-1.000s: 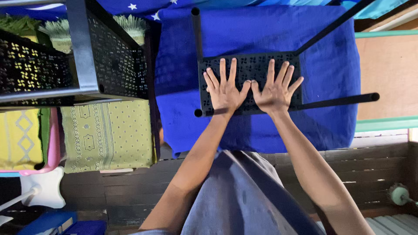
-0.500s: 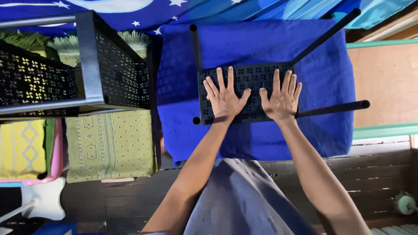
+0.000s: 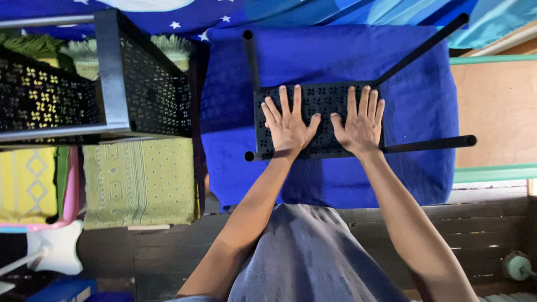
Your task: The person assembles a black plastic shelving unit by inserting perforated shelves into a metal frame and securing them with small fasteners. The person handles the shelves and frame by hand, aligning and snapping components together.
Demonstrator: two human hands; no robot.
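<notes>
Both hands shifted lower on the perforated black panel compared with a second ago: left hand and right hand now with wrists at its near edge rather than above it. Thumbs drawn slightly apart, no longer touching. Fingers less widely splayed than at first, palms flat as before. Black rack at left sitting larger and lower in view through a camera shift.
</notes>
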